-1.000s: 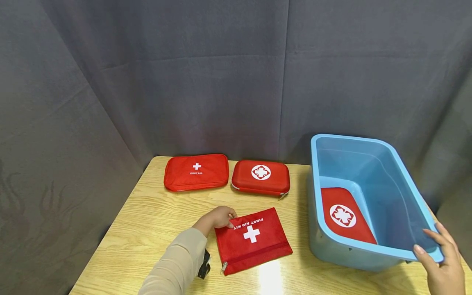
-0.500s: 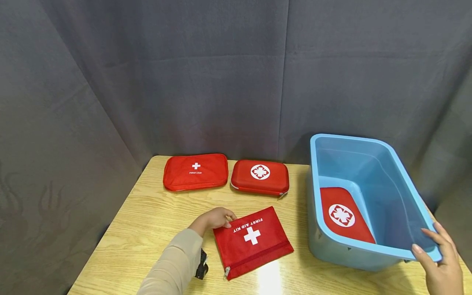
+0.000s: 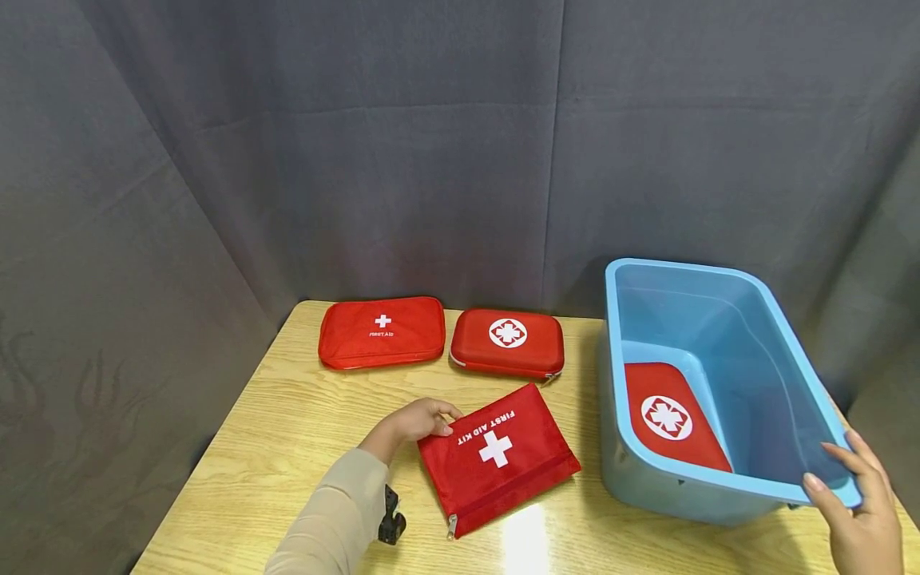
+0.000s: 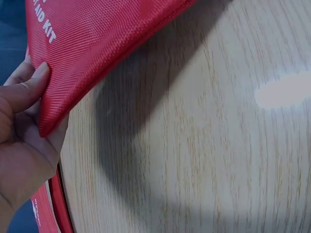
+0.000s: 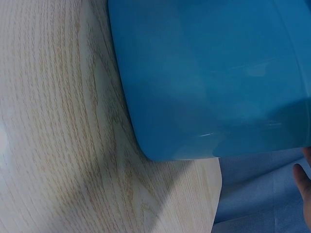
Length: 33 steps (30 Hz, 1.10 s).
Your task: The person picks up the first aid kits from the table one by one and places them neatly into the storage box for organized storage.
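I see the left hand pinching a corner of a red pouch that stretches rightward from it over the bench; the right hand grips the blue tub by its rim. A red case lies beyond the left hand.

You are at what looks like a curtained-off booth, a screened work spot rather than a furnished room. Plain grey cloth hangs right behind your tabletop, its seams and creases showing, and closes you in on the left and right too. The tabletop has a pale wood grain, and a bright reflection gleams near you. You can't tell whether this belongs to a home, office or lab.
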Each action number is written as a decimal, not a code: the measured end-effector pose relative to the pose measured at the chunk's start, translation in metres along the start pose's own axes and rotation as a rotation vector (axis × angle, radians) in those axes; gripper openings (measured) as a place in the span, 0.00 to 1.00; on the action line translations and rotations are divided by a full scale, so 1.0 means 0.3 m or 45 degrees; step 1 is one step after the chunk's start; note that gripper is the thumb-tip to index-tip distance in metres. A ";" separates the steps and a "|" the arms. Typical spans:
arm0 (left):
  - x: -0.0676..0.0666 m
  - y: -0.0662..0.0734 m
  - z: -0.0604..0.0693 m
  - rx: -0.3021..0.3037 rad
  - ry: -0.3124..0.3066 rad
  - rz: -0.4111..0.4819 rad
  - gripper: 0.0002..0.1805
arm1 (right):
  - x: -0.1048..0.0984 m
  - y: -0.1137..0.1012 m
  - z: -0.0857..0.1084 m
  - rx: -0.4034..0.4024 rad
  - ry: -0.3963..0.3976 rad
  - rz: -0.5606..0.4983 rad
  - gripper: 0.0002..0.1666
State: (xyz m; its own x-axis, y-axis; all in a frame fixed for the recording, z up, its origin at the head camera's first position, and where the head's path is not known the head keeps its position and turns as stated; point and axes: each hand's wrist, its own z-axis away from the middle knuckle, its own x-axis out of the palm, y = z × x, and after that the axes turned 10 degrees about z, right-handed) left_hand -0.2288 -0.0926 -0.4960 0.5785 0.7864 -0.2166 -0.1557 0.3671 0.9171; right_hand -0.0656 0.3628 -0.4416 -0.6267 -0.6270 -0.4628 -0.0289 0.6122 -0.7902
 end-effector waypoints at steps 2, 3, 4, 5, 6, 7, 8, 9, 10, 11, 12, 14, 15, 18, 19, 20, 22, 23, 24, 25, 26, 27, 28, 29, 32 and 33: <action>-0.001 -0.003 0.000 0.004 0.007 0.067 0.14 | 0.000 0.001 0.001 -0.007 0.001 -0.001 0.26; -0.002 -0.004 -0.001 0.005 0.007 0.111 0.14 | 0.000 0.001 0.002 -0.008 0.001 0.000 0.26; -0.001 -0.006 -0.002 0.009 0.006 0.158 0.14 | -0.001 0.002 0.002 -0.007 -0.001 0.002 0.26; -0.002 -0.008 -0.003 0.010 0.005 0.214 0.14 | 0.000 0.003 0.003 -0.004 -0.005 0.006 0.26; -0.002 -0.010 -0.003 0.011 0.002 0.273 0.15 | 0.000 0.004 0.003 0.003 -0.009 0.013 0.27; -0.001 -0.011 -0.004 0.017 0.001 0.327 0.15 | 0.001 0.005 0.004 0.010 -0.014 0.019 0.27; -0.001 -0.012 -0.005 0.026 0.002 0.373 0.15 | 0.001 0.005 0.004 0.017 -0.018 0.024 0.27; -0.001 -0.012 -0.005 0.034 0.006 0.418 0.16 | 0.001 0.006 0.003 0.022 -0.020 0.028 0.27; 0.000 -0.013 -0.005 0.049 0.014 0.454 0.16 | 0.002 0.006 0.003 0.026 -0.021 0.030 0.27; 0.000 -0.012 -0.005 0.054 0.024 0.499 0.17 | 0.002 0.005 0.002 0.027 -0.021 0.030 0.27; 0.001 -0.012 -0.005 0.064 0.034 0.532 0.17 | 0.002 0.005 0.001 0.027 -0.020 0.028 0.27; 0.001 -0.009 -0.004 0.076 0.050 0.605 0.18 | 0.001 0.004 0.001 0.021 -0.014 0.013 0.27; 0.001 -0.008 -0.005 0.079 0.054 0.640 0.18 | 0.001 0.003 0.000 0.018 -0.011 0.005 0.27; 0.001 -0.004 -0.007 0.091 0.049 0.704 0.17 | 0.000 0.004 0.001 0.007 -0.003 -0.012 0.26; 0.000 -0.002 -0.008 0.101 0.041 0.712 0.16 | 0.000 0.004 0.001 0.003 0.001 -0.017 0.26; 0.000 0.000 -0.009 0.108 0.035 0.722 0.15 | -0.001 0.005 0.001 0.000 0.004 -0.019 0.26; 0.001 0.007 -0.011 0.120 0.039 0.737 0.14 | -0.001 0.005 0.002 -0.007 0.007 -0.022 0.26; 0.001 0.011 -0.012 0.127 0.044 0.749 0.13 | -0.001 0.005 0.002 -0.009 0.008 -0.022 0.26; 0.002 0.016 -0.013 0.135 0.051 0.762 0.13 | -0.001 0.006 0.002 -0.009 0.008 -0.020 0.26; 0.002 0.021 -0.015 0.153 0.057 0.774 0.13 | -0.001 0.005 0.002 -0.007 0.007 -0.021 0.26; 0.004 0.028 -0.016 0.161 0.070 0.794 0.13 | -0.001 0.005 0.002 -0.006 0.006 -0.019 0.26; 0.006 0.035 -0.017 0.176 0.083 0.806 0.14 | -0.001 0.005 0.002 -0.002 0.001 -0.017 0.26; 0.008 0.043 -0.019 0.193 0.093 0.822 0.14 | -0.001 0.005 0.002 0.001 -0.003 -0.016 0.26; 0.010 0.052 -0.020 0.208 0.101 0.840 0.14 | -0.001 0.004 0.001 0.004 -0.008 -0.011 0.26; 0.022 0.084 -0.023 0.255 0.134 0.883 0.15 | -0.003 0.003 -0.001 -0.008 -0.017 0.005 0.27; 0.027 0.095 -0.023 0.270 0.142 0.899 0.15 | -0.004 0.004 -0.003 -0.017 -0.022 0.015 0.27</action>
State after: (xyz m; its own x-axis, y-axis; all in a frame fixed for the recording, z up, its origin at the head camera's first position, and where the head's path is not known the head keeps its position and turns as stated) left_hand -0.2343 -0.0724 -0.4739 0.3114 0.8496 0.4257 -0.2956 -0.3392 0.8931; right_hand -0.0655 0.3645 -0.4417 -0.6135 -0.6279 -0.4788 -0.0320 0.6256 -0.7795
